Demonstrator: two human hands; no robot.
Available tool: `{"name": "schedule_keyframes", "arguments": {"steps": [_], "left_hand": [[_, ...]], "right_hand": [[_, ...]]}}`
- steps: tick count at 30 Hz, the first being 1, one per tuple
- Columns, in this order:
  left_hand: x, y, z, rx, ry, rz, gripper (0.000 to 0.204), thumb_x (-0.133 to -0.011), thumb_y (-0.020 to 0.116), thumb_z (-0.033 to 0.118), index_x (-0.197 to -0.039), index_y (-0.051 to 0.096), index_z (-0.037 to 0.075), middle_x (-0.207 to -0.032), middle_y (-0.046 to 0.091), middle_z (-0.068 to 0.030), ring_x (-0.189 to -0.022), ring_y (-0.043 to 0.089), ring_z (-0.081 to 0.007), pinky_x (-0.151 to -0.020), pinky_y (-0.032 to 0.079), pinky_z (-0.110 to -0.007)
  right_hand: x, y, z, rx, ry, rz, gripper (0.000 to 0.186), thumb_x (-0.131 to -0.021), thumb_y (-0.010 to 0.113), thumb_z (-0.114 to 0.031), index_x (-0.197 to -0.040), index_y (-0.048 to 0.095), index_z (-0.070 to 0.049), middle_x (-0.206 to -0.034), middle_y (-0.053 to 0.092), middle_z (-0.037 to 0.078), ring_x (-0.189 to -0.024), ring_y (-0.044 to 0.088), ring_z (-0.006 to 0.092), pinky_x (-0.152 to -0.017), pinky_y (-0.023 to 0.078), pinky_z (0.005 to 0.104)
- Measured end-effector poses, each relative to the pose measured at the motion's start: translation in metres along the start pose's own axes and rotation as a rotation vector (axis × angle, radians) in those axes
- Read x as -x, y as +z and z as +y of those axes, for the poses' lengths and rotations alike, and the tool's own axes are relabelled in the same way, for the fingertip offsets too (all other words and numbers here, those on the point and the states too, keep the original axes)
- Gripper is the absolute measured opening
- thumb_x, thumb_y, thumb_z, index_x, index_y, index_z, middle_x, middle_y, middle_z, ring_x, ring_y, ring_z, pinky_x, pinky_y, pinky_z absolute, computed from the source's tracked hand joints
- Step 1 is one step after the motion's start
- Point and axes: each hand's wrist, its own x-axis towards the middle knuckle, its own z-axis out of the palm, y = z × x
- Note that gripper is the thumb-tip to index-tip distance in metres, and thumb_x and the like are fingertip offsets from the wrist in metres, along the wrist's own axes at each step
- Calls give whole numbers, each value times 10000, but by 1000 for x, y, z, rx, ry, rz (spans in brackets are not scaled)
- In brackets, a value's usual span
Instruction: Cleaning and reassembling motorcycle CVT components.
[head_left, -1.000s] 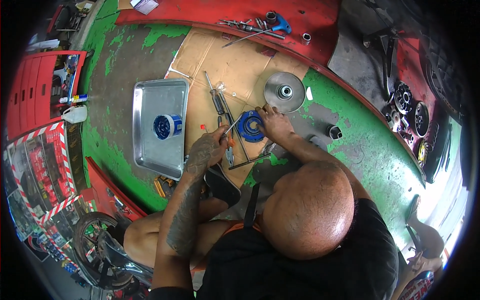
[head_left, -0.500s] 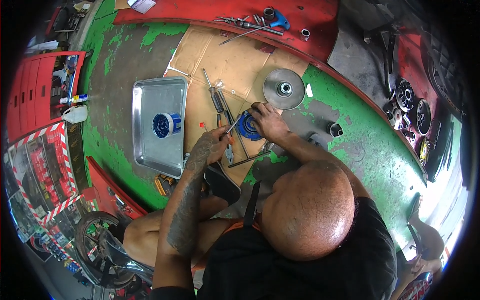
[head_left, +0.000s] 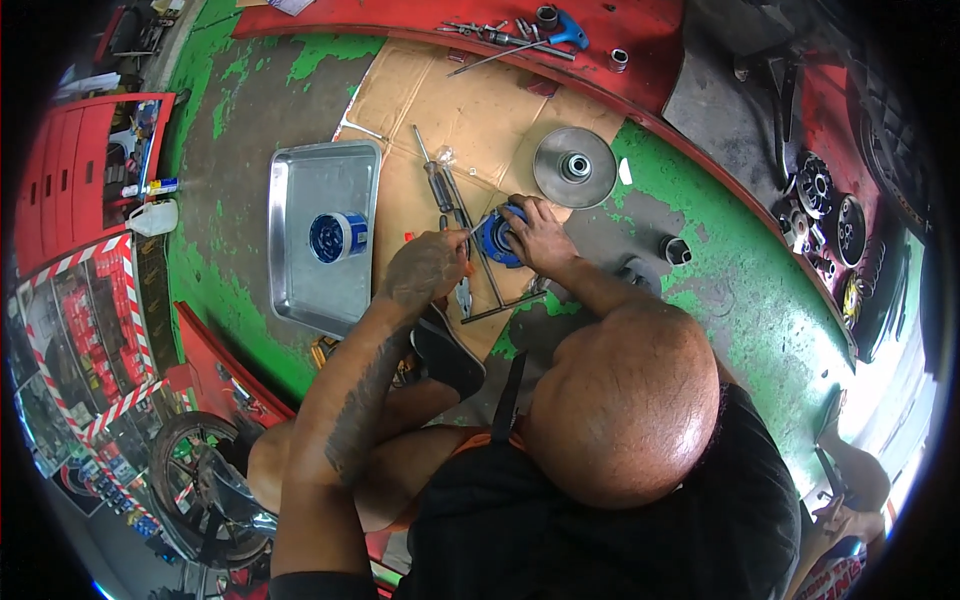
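My left hand [head_left: 428, 262] is closed around a thin metal tool [head_left: 477, 229], whose shaft points at a round blue part [head_left: 497, 240]; its handle is hidden in the fist. My right hand [head_left: 541, 236] grips that blue part from its right side, fingers curled over the rim. Just left of the part lie a long-shafted screwdriver [head_left: 437, 185], a T-shaped metal bar [head_left: 497, 307] and pliers [head_left: 464, 297], partly covered by my left hand. A round metal disc with a central hub [head_left: 575, 167] rests beyond my right hand.
Brown cardboard [head_left: 410, 95] lies under the tools. A metal tray [head_left: 300, 290] holds an open blue tub [head_left: 340, 237] to the left. A socket [head_left: 676, 250] stands on the green floor at right. Along the far red ramp [head_left: 640, 25] lies a blue-handled T-wrench [head_left: 568, 33].
My left hand has turned so its back faces up, with the forearm swung outward to the left. The right hand keeps its hold on the blue part. The whole view has shifted slightly.
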Motion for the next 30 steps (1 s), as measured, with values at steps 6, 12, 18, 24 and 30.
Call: {"name": "schedule_keyframes", "arguments": {"steps": [6, 12, 18, 24, 30], "left_hand": [[4, 19, -12, -550, 205, 269, 352, -949, 595, 286, -1205, 649, 51, -851, 716, -139, -844, 720, -318, -750, 571, -415], [-10, 50, 6, -757, 89, 285, 402, -926, 597, 269, -1279, 620, 78, -1006, 693, -154, -807, 717, -317, -701, 563, -434], [-4, 70, -19, -718, 21, 444, 422, -946, 571, 246, -1338, 591, 90, -918, 675, -173, -780, 707, -320, -678, 554, -439], [25, 51, -24, -368, -57, 465, 367, -955, 570, 290, -1299, 623, 171, -886, 678, -142, -755, 705, -333, -658, 564, -460], [6, 47, -14, -362, 12, 373, 397, -960, 560, 279, -1340, 614, 180, -943, 684, -170, -847, 703, -346, -746, 561, -474]], "right_hand": [[-5, -6, -4, 26, -20, -51, 518, -922, 601, -250, -1398, 511, -69, -1351, 448, 165, -1242, 457, 371, -1090, 398, 450], [3, -9, 1, 105, -35, -90, 536, -937, 580, -267, -1433, 484, -89, -1361, 445, 159, -1247, 456, 357, -1083, 404, 442], [-5, -21, -2, 116, -54, -151, 524, -940, 576, -278, -1421, 483, -91, -1353, 468, 150, -1230, 475, 341, -1082, 404, 438], [-10, -42, -17, 7, 198, -131, 481, -918, 587, -232, -1358, 512, -53, -1299, 508, 154, -1202, 508, 329, -1043, 434, 441], [-11, -26, 7, 21, -17, -147, 462, -884, 572, -158, -1336, 536, -71, -1277, 533, 146, -1220, 521, 319, -1042, 445, 428]]}}
